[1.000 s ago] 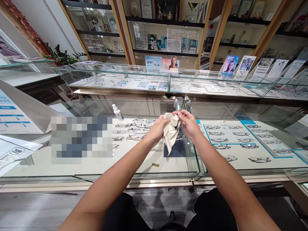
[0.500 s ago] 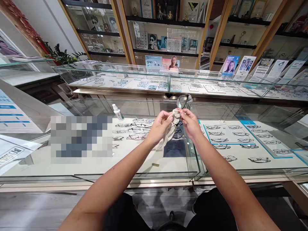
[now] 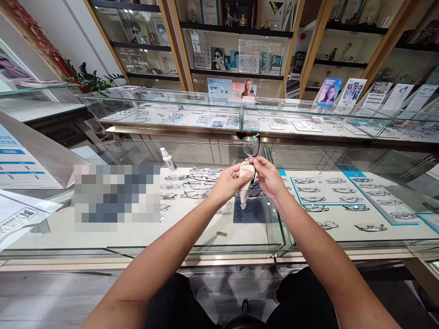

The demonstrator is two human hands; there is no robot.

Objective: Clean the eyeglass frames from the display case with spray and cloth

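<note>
My left hand (image 3: pixel 228 182) is closed around a cream cleaning cloth (image 3: pixel 245 185), whose loose end hangs below the fingers. The cloth is folded over the near part of a pair of eyeglasses (image 3: pixel 251 146). One clear lens and a dark temple stick up beyond my fingertips; the other lens is hidden by cloth and fingers. My right hand (image 3: pixel 268 177) pinches the glasses' frame at the edge of the cloth. Both hands are raised over the glass display counter (image 3: pixel 192 235), touching neither its top nor the frames inside.
A white spray bottle (image 3: pixel 168 160) stands on the counter, left of my hands. Rows of eyeglasses (image 3: pixel 194 185) lie under the glass, with more in the right-hand case (image 3: pixel 334 189). A small gold bar-shaped piece (image 3: pixel 222 234) lies near the front. Leaflets (image 3: pixel 24 160) stand at the far left.
The glasses have turned more upright, with the free lens shifting left. The cloth has bunched up and now hangs shorter below my left hand. Both hands keep their hold.
</note>
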